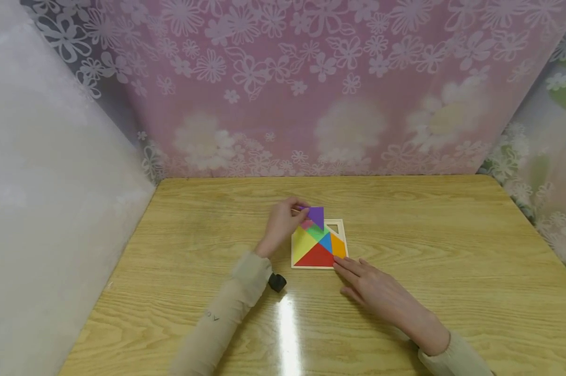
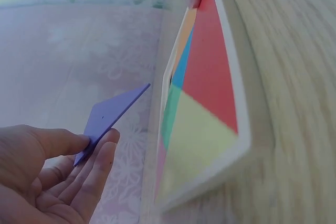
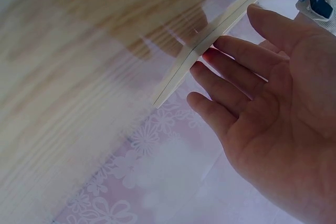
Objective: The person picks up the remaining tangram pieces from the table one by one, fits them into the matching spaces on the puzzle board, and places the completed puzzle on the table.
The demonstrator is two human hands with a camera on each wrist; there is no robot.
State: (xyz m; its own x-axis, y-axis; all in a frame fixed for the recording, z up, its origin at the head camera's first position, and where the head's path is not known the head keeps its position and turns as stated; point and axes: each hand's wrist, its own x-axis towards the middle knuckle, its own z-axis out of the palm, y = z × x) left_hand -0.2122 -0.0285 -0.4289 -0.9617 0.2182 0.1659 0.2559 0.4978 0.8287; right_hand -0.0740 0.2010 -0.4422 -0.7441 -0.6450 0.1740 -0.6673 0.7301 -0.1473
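Note:
My left hand pinches a purple triangle piece between thumb and fingers, tilted over the far side of a tangram tray. In the left wrist view the purple triangle is raised off the tray, one point toward it. Inside the pale wooden rim lie a red triangle, a yellow triangle, a blue piece, an orange piece, a green piece and a partly hidden pink piece. My right hand, fingers extended, touches the tray's near right corner.
The tray lies on a wood-grain table. A flowered pink curtain hangs along the far edge, and a pale white surface borders the left. A small black object is at my left cuff.

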